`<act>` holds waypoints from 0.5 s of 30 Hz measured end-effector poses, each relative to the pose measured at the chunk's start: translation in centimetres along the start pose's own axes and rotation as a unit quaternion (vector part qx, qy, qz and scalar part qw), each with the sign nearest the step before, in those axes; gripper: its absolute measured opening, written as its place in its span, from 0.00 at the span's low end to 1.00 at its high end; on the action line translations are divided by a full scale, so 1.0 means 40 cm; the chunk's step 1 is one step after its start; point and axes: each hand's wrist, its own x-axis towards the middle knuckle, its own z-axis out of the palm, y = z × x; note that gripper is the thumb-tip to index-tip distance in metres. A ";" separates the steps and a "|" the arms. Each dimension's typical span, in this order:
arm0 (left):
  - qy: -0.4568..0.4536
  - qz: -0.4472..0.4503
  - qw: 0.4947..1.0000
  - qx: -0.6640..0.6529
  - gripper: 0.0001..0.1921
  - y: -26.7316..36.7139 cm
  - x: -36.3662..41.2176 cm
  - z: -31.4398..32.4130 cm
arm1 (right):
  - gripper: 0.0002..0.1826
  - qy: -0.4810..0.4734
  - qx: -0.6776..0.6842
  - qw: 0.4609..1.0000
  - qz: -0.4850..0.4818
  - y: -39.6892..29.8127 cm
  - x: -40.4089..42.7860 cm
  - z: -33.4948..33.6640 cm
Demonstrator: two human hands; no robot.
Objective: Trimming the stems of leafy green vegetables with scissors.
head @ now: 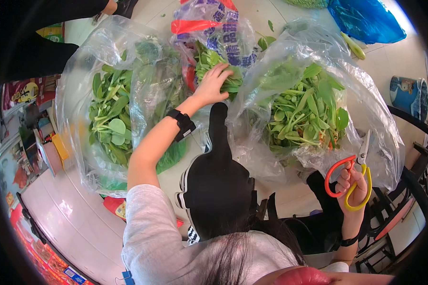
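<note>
My left hand (214, 83) rests, fingers spread, on a bunch of leafy greens (208, 58) in a printed plastic bag (232, 32) with red handles. My right hand (351, 183), at the lower right, holds scissors (362, 158) with one red and one yellow handle; the blades point up and away from me. Near them, a large clear plastic bag (374, 96) holds more leafy greens (306, 110), with some orange bits at their roots. On the left, another clear plastic bag (92, 42) contains greens with round leaves (116, 117).
A blue plastic bag (369, 21) and a pale green vegetable piece (355, 46) lie on the tiled floor at the upper right. A blue bin (408, 96) and black chair frames stand at the right. Another person's dark-clothed leg (53, 53) is at the upper left.
</note>
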 end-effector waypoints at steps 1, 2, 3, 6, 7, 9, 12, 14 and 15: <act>0.064 -0.063 0.994 -0.066 0.20 -0.021 0.001 -0.009 | 0.08 -0.003 0.005 1.000 0.002 -0.001 0.002 0.000; 0.127 -0.125 0.975 -0.135 0.18 -0.048 0.008 -0.029 | 0.08 0.001 0.002 1.000 0.003 -0.001 0.003 -0.001; 0.204 -0.196 0.935 -0.214 0.16 -0.086 0.000 -0.038 | 0.08 -0.001 -0.001 1.000 0.001 0.000 -0.005 -0.001; 0.019 -0.328 0.933 -0.150 0.14 -0.263 -0.021 -0.086 | 0.08 -0.002 -0.002 1.000 0.002 0.005 -0.001 0.006; 0.009 -0.307 0.937 -0.168 0.19 -0.291 -0.033 -0.076 | 0.08 0.003 -0.002 1.000 0.000 0.005 0.002 0.008; -0.056 -0.294 0.949 -0.094 0.22 -0.262 -0.022 -0.051 | 0.08 0.000 0.000 1.000 0.002 0.005 0.006 0.003; -0.109 -0.234 0.966 -0.008 0.36 -0.262 -0.030 -0.036 | 0.08 -0.004 0.003 1.000 0.010 0.008 0.008 0.002; -0.121 -0.260 0.948 -0.141 0.42 -0.262 -0.029 -0.029 | 0.08 0.001 0.005 1.000 0.013 0.009 0.010 0.003; -0.123 -0.258 0.947 -0.143 0.42 -0.250 -0.029 -0.020 | 0.08 0.000 0.000 1.000 0.009 0.008 0.010 0.003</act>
